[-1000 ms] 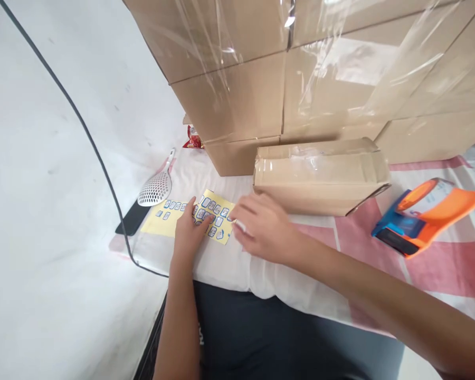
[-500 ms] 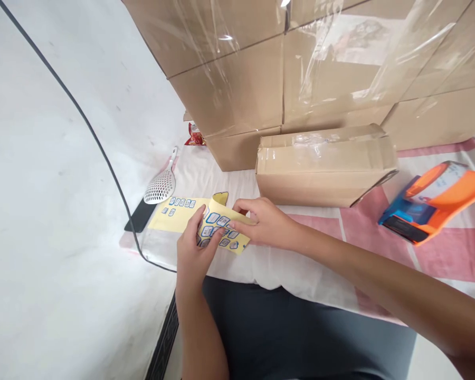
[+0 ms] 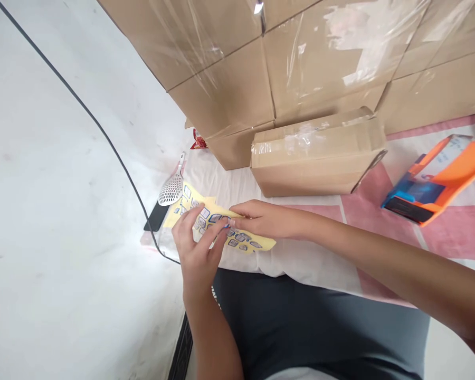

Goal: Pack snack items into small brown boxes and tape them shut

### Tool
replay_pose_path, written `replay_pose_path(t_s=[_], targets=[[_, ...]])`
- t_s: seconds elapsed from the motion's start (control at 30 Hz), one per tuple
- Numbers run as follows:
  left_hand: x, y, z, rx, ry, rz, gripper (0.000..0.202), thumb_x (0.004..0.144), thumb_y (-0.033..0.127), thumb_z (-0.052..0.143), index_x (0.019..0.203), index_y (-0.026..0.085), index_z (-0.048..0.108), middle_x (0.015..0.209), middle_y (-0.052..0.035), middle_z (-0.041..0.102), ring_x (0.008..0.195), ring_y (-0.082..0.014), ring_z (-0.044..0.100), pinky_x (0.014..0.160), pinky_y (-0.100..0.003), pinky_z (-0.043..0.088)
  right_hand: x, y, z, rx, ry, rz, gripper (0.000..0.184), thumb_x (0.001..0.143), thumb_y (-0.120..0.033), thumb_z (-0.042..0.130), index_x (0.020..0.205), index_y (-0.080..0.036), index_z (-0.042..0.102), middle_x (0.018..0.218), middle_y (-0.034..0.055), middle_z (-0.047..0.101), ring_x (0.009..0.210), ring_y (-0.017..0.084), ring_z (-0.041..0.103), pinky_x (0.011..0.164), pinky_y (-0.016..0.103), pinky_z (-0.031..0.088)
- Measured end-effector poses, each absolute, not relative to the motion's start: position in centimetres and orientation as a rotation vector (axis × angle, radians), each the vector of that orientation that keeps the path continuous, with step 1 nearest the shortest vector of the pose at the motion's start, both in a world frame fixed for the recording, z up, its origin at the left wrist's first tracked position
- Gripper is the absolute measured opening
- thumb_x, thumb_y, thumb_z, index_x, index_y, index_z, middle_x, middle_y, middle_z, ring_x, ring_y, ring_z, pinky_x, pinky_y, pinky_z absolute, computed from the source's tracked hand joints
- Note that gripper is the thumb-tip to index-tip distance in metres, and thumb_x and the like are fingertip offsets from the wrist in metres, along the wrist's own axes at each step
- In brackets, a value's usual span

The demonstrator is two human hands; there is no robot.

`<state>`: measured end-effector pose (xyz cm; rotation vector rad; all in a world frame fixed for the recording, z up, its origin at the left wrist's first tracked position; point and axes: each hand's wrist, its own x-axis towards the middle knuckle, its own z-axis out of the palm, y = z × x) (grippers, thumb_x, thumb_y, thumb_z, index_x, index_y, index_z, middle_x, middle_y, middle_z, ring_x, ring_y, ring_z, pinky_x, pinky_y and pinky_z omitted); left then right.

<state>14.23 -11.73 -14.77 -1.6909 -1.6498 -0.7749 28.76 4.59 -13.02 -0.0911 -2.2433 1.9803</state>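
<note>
A yellow paper sheet point(image 3: 263, 243) printed with several blue-outlined little pictures stretches across the near edge of the cloth. My left hand point(image 3: 200, 245) is closed on its middle, thumb and fingers meeting over the printed side. From the right, my right hand point(image 3: 257, 219) grips the sheet's upper edge, its fingertips close to my left thumb. Whether something small sits between the fingertips I cannot make out. The sheet's left end lies beside a white perforated skimmer point(image 3: 171, 190), which rests partly over a black phone-like slab point(image 3: 155, 217).
Taped cardboard boxes point(image 3: 225, 89) are stacked at the back, with a smaller carton point(image 3: 312, 171) before them. An orange and blue plastic object point(image 3: 435, 179) stands right on the checked cloth point(image 3: 455, 221). A dark cable point(image 3: 103, 132) hangs along the white wall point(image 3: 43, 211).
The sheet's curled-up part has flattened, and its right end now reaches farther right. My fingertips have come together over the sheet. The camera view has shifted slightly.
</note>
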Motion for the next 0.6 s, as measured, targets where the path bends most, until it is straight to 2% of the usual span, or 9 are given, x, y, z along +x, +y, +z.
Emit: replay_pose_path(t_s=[0.13,0.27,0.4,0.5,0.6], targets=[[14.7,-12.2,-14.1,-1.713,-1.575,-0.787,0.026,0.083,0.008,0.076,0.101,0.027,0.075,0.127,-0.0096,0.066,0.120,-0.0284,0.059,0.101,-0.046,0.049,28.9,4.7,-13.0,-0.016,-2.265,2.147,0.022,0.094,-0.036,0.063,0.086,-0.016,0.067,0.080,0.0024,0.068,0.069,0.013,0.059,0.060,0.023,0.043],[14.9,-12.3,-14.1,-1.601,-1.588,-0.880,0.018,0.085,0.010,0.075,0.097,0.024,0.073,0.110,-0.0080,0.071,0.104,-0.0232,0.064,0.093,-0.041,0.049,29.2,4.6,-12.9,-0.036,-2.172,2.264,0.025,0.093,-0.038,0.064,0.089,-0.015,0.072,0.082,0.0032,0.072,0.069,0.014,0.062,0.062,0.024,0.045],[15.3,-11.9,-14.4,-1.502,-1.663,-1.080,0.013,0.090,0.009,0.067,0.096,0.020,0.070,0.088,-0.0040,0.070,0.086,-0.0172,0.064,0.080,-0.034,0.049,29.0,4.5,-13.7,-0.178,-2.299,2.104,0.025,0.095,-0.031,0.059,0.082,-0.015,0.072,0.081,0.0038,0.073,0.071,0.015,0.064,0.063,0.024,0.046],[15.8,-11.5,-14.7,-1.362,-1.731,-1.303,0.008,0.092,0.012,0.065,0.094,0.019,0.069,0.084,-0.0021,0.069,0.077,-0.0139,0.061,0.068,-0.028,0.046,27.7,4.7,-15.4,-0.399,-2.267,1.925,0.025,0.095,-0.030,0.058,0.079,-0.016,0.071,0.084,0.0056,0.075,0.074,0.017,0.067,0.062,0.026,0.046],[16.4,-11.2,-15.1,-1.193,-1.832,-1.453,0.003,0.092,0.019,0.067,0.093,0.019,0.070,0.082,-0.0008,0.070,0.073,-0.0120,0.060,0.065,-0.027,0.044,25.6,5.5,-17.2,-0.681,-2.095,1.812,0.028,0.096,-0.031,0.056,0.076,-0.016,0.069,0.085,0.0080,0.076,0.075,0.020,0.069,0.062,0.028,0.048]])
